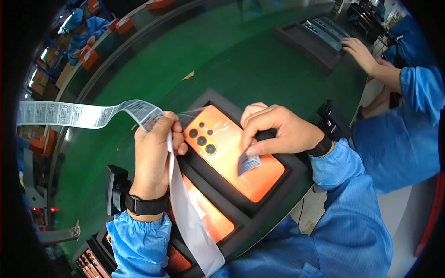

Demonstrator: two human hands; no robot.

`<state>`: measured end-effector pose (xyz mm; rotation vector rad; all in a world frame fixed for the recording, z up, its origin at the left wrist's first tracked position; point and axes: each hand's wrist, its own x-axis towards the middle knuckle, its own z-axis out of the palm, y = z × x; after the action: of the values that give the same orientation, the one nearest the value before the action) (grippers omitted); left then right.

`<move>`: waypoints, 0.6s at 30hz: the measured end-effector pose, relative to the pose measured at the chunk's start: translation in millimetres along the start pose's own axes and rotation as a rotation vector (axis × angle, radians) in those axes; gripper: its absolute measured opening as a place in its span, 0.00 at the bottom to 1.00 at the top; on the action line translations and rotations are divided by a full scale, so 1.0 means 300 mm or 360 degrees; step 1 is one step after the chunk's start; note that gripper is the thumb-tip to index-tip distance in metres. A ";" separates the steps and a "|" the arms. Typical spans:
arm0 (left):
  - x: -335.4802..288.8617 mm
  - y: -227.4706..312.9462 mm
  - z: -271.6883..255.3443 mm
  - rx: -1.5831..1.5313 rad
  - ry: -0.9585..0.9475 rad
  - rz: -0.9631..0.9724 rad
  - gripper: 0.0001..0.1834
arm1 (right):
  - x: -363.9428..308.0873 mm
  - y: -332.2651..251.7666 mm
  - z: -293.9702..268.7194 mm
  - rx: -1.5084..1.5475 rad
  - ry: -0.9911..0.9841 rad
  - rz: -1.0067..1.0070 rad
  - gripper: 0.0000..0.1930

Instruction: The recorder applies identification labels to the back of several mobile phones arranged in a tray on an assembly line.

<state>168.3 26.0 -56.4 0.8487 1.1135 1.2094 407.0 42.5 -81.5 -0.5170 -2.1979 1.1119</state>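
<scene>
An orange smartphone (227, 148) lies back up in a slot of a black foam tray (289, 173), its round camera lenses toward the upper left. My right hand (278, 129) is over its lower half, thumb and fingers pinching a small printed label (249, 163). The label is at the phone's back; whether it touches cannot be told. My left hand (160, 143) is closed round a long strip of printed labels (92, 115), which runs off left and hangs down as a pale band (192, 231) across a second orange phone (204, 211). A clear film edge stretches from my left hand over the first phone's top.
The green work surface (208, 60) carries another black tray (306, 44) with dark phones, where a co-worker's hand (359, 53) reaches in at right. Across the belt, a person in blue (85, 34) handles an orange box (89, 58). More phones (90, 264) are at lower left.
</scene>
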 end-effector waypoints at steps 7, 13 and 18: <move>0.025 0.017 -0.007 0.0188 0.0035 0.0060 0.06 | 0.058 0.031 0.024 -0.0352 -0.0060 -0.0177 0.04; 0.034 0.025 0.000 0.0293 0.0029 0.0036 0.06 | 0.064 0.049 0.001 -0.0323 -0.0153 -0.0220 0.05; 0.039 0.033 0.007 0.0318 0.0030 0.0038 0.07 | 0.068 0.057 -0.008 -0.0346 -0.0158 -0.0232 0.06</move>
<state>167.6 39.3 -48.8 1.0063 1.2571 1.1407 394.7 65.4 -87.4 -0.3921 -2.4163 0.8444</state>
